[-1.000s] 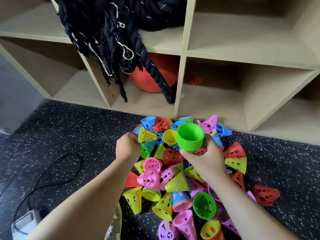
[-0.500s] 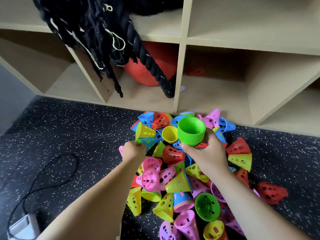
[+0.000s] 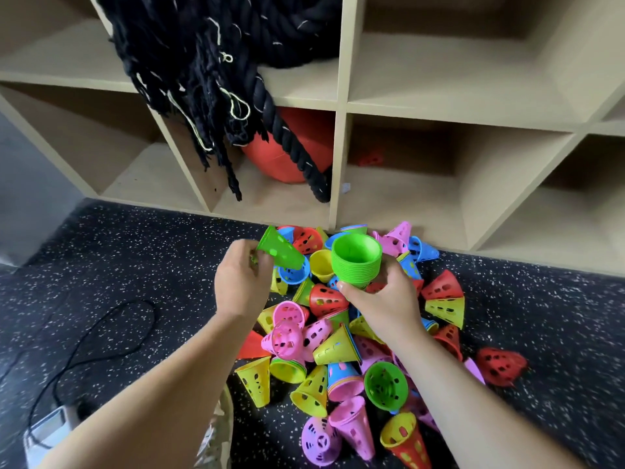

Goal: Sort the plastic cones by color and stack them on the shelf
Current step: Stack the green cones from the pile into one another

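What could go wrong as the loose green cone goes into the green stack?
The left hand pinches the green cone near its wide end, lying sideways; it may slip or enter the green stack crooked. The right hand grips that stack only at its bottom, so a push could tip it into the pile.

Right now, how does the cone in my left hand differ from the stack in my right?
The single cone in your left hand is tilted, narrow end right; the green stack in your right hand sits open end up. The single cone is one piece; the green stack is many nested. Both are green.
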